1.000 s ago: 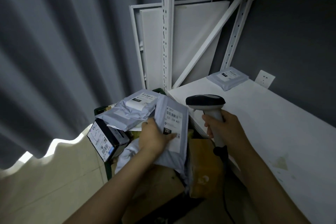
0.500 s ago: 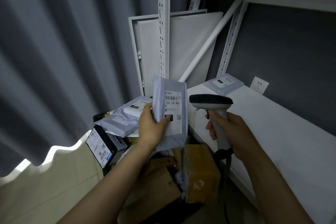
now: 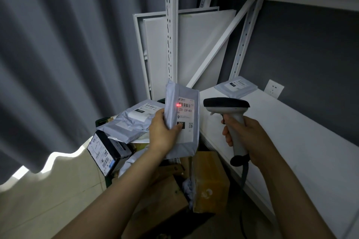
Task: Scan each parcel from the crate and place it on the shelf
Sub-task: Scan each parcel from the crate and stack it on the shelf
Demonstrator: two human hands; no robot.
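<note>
My left hand (image 3: 165, 132) grips a grey poly-mailer parcel (image 3: 186, 114) upright, thumb on its white label. A red scan line glows on the label's barcode. My right hand (image 3: 246, 137) holds a handheld barcode scanner (image 3: 227, 105) by its grip, head aimed left at the parcel. Below, the crate (image 3: 103, 122) is piled with more grey mailers (image 3: 132, 120), a black-and-white box (image 3: 105, 150) and brown cartons (image 3: 209, 178). One grey parcel (image 3: 236, 86) lies at the far end of the white shelf (image 3: 301, 132).
A grey curtain (image 3: 68, 54) hangs on the left. White shelf uprights (image 3: 171, 25) and leaning white panels (image 3: 202, 48) stand behind the crate. A wall socket (image 3: 274, 88) sits on the dark wall above the shelf. The scanner's cable hangs down past the shelf edge.
My left hand lifted the parcel out of the crate and turned it upright facing the scanner. The red scan light now shows on its barcode. My right hand stayed roughly in place.
</note>
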